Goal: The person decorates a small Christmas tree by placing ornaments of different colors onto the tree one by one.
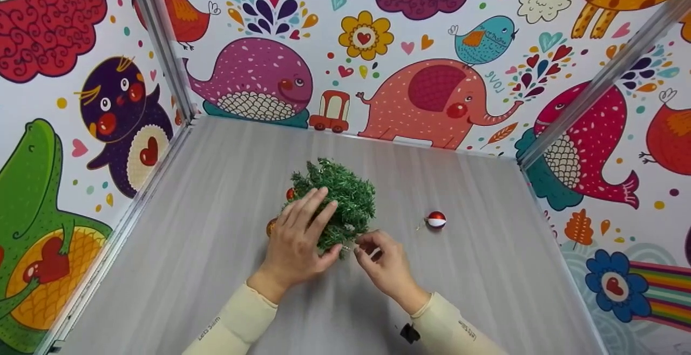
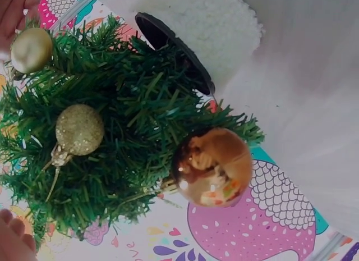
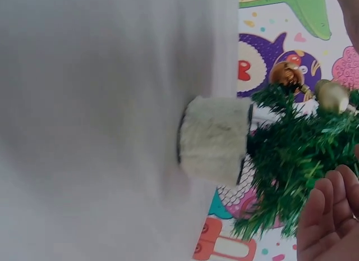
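Note:
A small green artificial Christmas tree (image 1: 345, 198) stands in a pot (image 3: 216, 140) with a white, fluffy covering and a dark rim. My left hand (image 1: 297, 236) rests on its near left side, fingers spread over the branches. At its lower right front, my right hand (image 1: 386, 263) pinches a thin shiny string (image 1: 348, 247) between thumb and fingertips; what hangs from it is hidden. In the left wrist view, a glossy copper bauble (image 2: 212, 167), a glittery gold bauble (image 2: 79, 129) and a plain gold bauble (image 2: 32, 50) are among the branches.
A red and white bauble (image 1: 436, 220) with a gold string lies on the grey table (image 1: 475, 279), right of the tree. Printed cartoon panels (image 1: 334, 36) wall off the back and both sides.

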{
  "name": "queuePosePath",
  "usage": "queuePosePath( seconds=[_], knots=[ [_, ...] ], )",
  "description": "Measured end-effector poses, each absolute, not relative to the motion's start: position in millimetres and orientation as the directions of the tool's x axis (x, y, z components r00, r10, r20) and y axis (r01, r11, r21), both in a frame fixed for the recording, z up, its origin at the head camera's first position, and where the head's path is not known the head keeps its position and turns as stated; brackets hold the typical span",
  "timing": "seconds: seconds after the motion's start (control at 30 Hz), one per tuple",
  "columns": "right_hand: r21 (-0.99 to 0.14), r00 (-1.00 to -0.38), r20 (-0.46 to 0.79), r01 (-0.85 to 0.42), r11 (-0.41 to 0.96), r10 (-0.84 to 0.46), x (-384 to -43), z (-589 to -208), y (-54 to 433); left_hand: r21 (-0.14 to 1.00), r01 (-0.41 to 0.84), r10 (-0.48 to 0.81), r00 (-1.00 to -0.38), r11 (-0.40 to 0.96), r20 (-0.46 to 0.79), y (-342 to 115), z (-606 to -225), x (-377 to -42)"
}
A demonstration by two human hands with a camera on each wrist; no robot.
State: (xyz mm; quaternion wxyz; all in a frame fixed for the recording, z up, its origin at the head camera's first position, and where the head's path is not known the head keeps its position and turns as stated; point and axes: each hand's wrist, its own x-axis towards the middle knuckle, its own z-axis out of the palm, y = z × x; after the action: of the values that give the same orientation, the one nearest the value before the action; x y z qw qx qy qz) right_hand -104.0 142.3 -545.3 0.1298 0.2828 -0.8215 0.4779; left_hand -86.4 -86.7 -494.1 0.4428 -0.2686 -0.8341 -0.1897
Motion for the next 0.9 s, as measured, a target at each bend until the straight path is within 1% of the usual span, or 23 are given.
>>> queuePosePath(
  seconds=[0.17, 0.3, 0.43, 0.53, 0.67, 0.77, 0.83, 0.9],
  knots=[
    [-0.691, -0.823, 0.453, -0.567, 0.448, -0.342, -103.6, -549.5, 156.6, 0.082, 0.581, 0.313, -0.546, 0.809, 0.777, -87.8, -494.6, -88.9],
    [-0.678, -0.834, 0.428, -0.552, 0.486, -0.35, -105.6, -553.2, 168.1, 0.078, 0.562, 0.326, -0.581, 0.823, 0.745, -88.9, -495.4, -88.9],
    [-0.661, -0.84, 0.421, -0.542, 0.519, -0.342, -110.6, -557.9, 182.9, 0.088, 0.555, 0.325, -0.601, 0.827, 0.73, -89.9, -494.8, -87.6],
    [-0.639, -0.837, 0.441, -0.546, 0.543, -0.323, -118.3, -561.6, 200.3, 0.098, 0.56, 0.323, -0.602, 0.822, 0.73, -90.1, -494.9, -87.3],
    [-0.554, -0.819, 0.506, -0.55, 0.625, -0.272, -141.4, -568.2, 234.4, 0.098, 0.567, 0.323, -0.593, 0.818, 0.738, -89.5, -495.4, -88.0],
    [-0.491, -0.83, 0.522, -0.479, 0.727, -0.195, -163.7, -575.0, 262.7, 0.098, 0.57, 0.326, -0.593, 0.816, 0.737, -89.0, -495.2, -88.4],
    [-0.48, -0.864, 0.484, -0.393, 0.784, -0.138, -175.8, -579.3, 279.4, 0.099, 0.573, 0.33, -0.595, 0.814, 0.733, -89.0, -495.3, -87.9],
    [-0.483, -0.905, 0.415, -0.31, 0.819, -0.098, -184.3, -583.6, 293.5, 0.099, 0.577, 0.335, -0.596, 0.811, 0.73, -88.6, -495.7, -87.4]
  ],
)
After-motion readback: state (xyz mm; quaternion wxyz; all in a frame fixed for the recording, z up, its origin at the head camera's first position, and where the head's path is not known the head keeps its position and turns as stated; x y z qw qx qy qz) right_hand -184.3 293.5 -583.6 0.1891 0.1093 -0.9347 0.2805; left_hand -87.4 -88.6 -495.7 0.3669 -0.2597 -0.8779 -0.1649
